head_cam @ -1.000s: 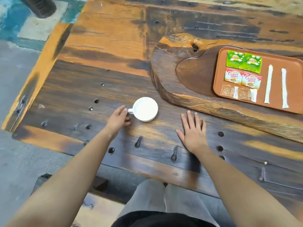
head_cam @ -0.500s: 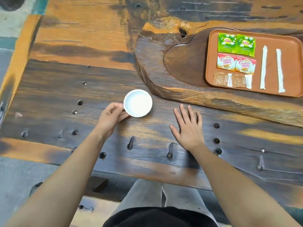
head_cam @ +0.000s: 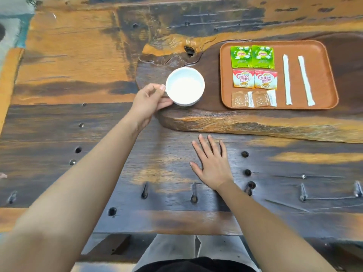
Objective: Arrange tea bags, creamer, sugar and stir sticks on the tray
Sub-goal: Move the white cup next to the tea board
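An orange tray (head_cam: 322,55) lies on a dark wooden slab (head_cam: 196,120). On it are two green tea bags (head_cam: 252,56), two Coffee mate creamer packets (head_cam: 255,79), two brown sugar packets (head_cam: 253,98) and two white wrapped stir sticks (head_cam: 296,80). My left hand (head_cam: 148,103) grips the handle of a white cup (head_cam: 185,86), which is over the slab's left end, just left of the tray. My right hand (head_cam: 213,163) lies flat on the table with fingers spread, holding nothing.
The table (head_cam: 78,75) is rough dark and orange wood with bolt holes and metal pins. The slab's raised front edge runs between my right hand and the tray. The table's near edge is just above my lap.
My left hand has carried the white cup from the bare table up and to the right onto the slab beside the tray. My right hand has stayed flat.
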The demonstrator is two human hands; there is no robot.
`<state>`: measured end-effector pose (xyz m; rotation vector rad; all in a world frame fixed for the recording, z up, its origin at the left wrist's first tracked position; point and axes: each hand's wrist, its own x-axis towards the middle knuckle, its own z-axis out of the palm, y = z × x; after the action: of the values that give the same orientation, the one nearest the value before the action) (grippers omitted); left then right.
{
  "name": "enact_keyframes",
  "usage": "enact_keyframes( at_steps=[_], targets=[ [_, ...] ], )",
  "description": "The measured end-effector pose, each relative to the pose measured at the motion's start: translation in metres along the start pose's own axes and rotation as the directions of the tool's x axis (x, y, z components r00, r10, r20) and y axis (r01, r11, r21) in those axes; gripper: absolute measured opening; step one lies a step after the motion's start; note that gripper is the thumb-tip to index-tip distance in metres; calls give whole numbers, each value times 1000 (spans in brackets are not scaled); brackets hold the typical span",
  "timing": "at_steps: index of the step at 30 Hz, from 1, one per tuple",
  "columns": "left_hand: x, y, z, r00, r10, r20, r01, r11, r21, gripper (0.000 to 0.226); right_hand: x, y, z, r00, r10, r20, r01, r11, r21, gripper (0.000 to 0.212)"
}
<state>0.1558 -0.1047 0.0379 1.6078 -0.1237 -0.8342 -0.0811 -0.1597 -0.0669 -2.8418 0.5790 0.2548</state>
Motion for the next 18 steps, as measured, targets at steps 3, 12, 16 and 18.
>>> enact_keyframes(
  at_steps=[3, 12, 16, 18],
  targets=[
    [22, 4, 20, 999, -34, 19, 33, 999, 38, 13, 0, 0, 1, 1000, -1, -2, 1, 1000, 5, 63],
    [53, 5, 31, 998, -54, 23, 52, 996, 72, 16, 2, 1, 2, 1000, -10, 19, 10, 1000, 11, 64],
    [59, 8, 34, 999, -52, -14, 53, 995, 84, 16, 1, 1, 2, 999, -10, 32, 9, 1000, 28, 63],
    [61, 7, 34, 998, -57, -28, 59, 995, 85, 16, 1, 1, 2, 999, -10, 39, 9, 999, 35, 63]
  ],
)
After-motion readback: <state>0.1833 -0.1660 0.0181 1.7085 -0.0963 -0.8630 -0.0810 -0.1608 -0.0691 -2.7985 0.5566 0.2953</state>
